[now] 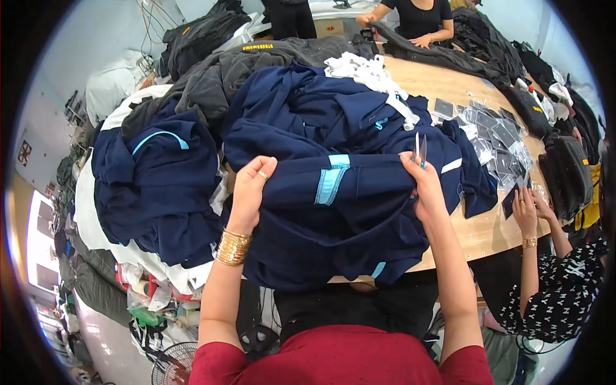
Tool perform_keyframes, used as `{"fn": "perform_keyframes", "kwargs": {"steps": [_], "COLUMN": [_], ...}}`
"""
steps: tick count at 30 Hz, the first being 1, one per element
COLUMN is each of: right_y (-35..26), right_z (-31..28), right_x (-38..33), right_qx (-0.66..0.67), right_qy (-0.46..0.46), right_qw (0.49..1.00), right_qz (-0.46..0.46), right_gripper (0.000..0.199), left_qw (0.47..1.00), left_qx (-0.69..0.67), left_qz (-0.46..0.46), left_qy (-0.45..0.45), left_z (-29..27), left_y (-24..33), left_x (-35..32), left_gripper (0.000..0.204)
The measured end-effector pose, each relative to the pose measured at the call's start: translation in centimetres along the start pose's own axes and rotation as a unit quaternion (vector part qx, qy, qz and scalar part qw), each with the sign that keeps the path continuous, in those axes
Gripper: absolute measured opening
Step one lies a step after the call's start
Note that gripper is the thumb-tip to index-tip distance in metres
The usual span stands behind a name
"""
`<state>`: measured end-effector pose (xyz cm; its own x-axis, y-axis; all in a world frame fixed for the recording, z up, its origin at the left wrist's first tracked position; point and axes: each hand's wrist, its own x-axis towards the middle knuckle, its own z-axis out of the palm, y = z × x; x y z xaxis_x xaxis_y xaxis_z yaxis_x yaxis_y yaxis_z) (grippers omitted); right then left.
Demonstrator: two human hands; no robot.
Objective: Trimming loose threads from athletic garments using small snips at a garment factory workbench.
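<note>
A navy garment (pixel 289 212) hangs stretched between my two hands over the near table edge, with a light-blue patch (pixel 330 183) at its upper middle. My left hand (pixel 250 189) pinches the garment's top edge at its left end. At the other end, my right hand (pixel 426 186) grips the same edge and also holds small scissors (pixel 420 151), blades pointing up and away from me. More navy garments with light-blue trim lie heaped beyond (pixel 276 96), and another navy pile (pixel 154 186) sits to the left.
White strips (pixel 362 72) lie on the far heap. Dark grey garments (pixel 212 80) are piled behind. Several small plastic-wrapped dark pieces (pixel 497 138) cover the wooden table (pixel 420 77) at right. A co-worker's hands (pixel 526 212) work at the right edge; another person (pixel 417 25) handles dark cloth at the far side.
</note>
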<state>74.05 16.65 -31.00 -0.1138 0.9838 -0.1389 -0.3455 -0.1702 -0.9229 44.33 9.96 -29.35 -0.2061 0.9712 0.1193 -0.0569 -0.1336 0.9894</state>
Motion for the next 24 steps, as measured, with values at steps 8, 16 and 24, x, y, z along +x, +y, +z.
{"fn": "perform_keyframes", "kwargs": {"steps": [8, 16, 24], "right_y": [-0.1, -0.3, -0.9], "right_z": [0.2, -0.1, 2.4], "right_x": [-0.1, -1.1, -3.3], "right_qx": [-0.037, -0.059, -0.193], "right_qy": [0.044, 0.004, -0.254], "right_qw": [0.998, 0.997, 0.941], "right_qz": [-0.010, -0.042, -0.115], "right_gripper": [0.012, 0.011, 0.010], "left_qw": [0.999, 0.989, 0.892], "left_qx": [0.027, 0.126, 0.303], "left_qz": [0.045, 0.079, 0.234], "left_qy": [0.005, -0.019, -0.239], "left_z": [0.5, 0.4, 6.3], "left_y": [0.6, 0.7, 1.3], "left_x": [-0.4, -0.6, -2.2], "left_gripper": [0.015, 0.013, 0.028]}}
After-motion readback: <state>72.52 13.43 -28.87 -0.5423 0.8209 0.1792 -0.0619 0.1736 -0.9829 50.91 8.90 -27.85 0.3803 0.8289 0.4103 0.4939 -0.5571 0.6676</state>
